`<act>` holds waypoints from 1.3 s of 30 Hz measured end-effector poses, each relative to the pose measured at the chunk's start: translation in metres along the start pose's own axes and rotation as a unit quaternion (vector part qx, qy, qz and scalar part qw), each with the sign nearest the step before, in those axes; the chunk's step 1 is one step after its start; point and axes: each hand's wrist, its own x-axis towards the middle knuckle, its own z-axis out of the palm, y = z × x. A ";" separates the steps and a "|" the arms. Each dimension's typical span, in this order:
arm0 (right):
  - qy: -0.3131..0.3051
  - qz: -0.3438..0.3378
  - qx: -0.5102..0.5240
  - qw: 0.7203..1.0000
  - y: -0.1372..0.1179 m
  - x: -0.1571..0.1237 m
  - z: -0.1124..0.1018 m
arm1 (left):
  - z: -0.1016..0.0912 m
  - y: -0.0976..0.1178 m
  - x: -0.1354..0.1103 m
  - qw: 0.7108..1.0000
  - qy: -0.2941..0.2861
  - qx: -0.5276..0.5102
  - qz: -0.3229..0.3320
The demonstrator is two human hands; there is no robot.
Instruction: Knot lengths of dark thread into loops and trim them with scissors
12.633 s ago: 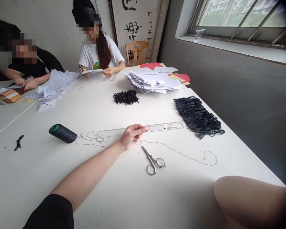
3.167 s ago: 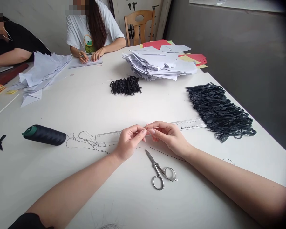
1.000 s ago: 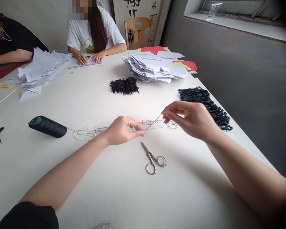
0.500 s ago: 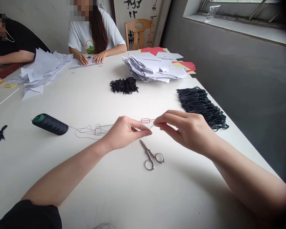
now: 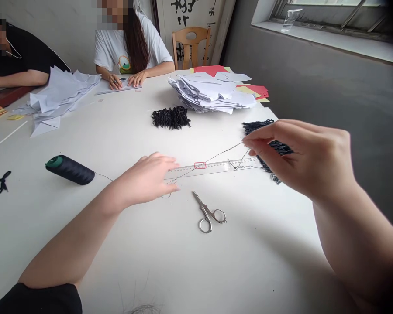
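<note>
My right hand (image 5: 301, 157) is raised above the table and pinches a thin dark thread (image 5: 212, 158) that runs down and left toward my left hand (image 5: 147, 179). The left hand rests on the table over the left end of a clear ruler (image 5: 222, 166), fingers together on the thread. A dark thread spool (image 5: 70, 170) with a green end lies to the left. Small silver scissors (image 5: 209, 214) lie just in front of the ruler.
A pile of long black loops (image 5: 268, 131) lies behind my right hand, a smaller black bundle (image 5: 170, 117) farther back. Stacks of white paper (image 5: 212, 93) and coloured sheets fill the far side. Two other people sit at the far left with paper (image 5: 59, 93).
My right hand has drawn the thread up and out to the right, away from the left hand. The left hand has slid left along the ruler and lowered onto the table.
</note>
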 end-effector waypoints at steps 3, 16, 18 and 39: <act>-0.040 -0.072 0.050 0.995 -0.013 -0.003 0.008 | 0.006 0.020 -0.003 0.995 0.067 -0.055 0.058; -0.010 -0.068 -0.047 0.996 0.001 -0.006 0.015 | 0.013 0.006 0.012 0.946 -0.150 -0.255 -0.129; -0.002 -0.050 -0.081 0.995 0.008 -0.005 0.012 | 0.010 0.003 0.015 0.938 -0.168 -0.260 -0.154; 0.017 0.078 -0.133 0.988 0.040 -0.006 0.003 | 0.024 -0.011 0.024 0.891 -0.277 -0.314 -0.177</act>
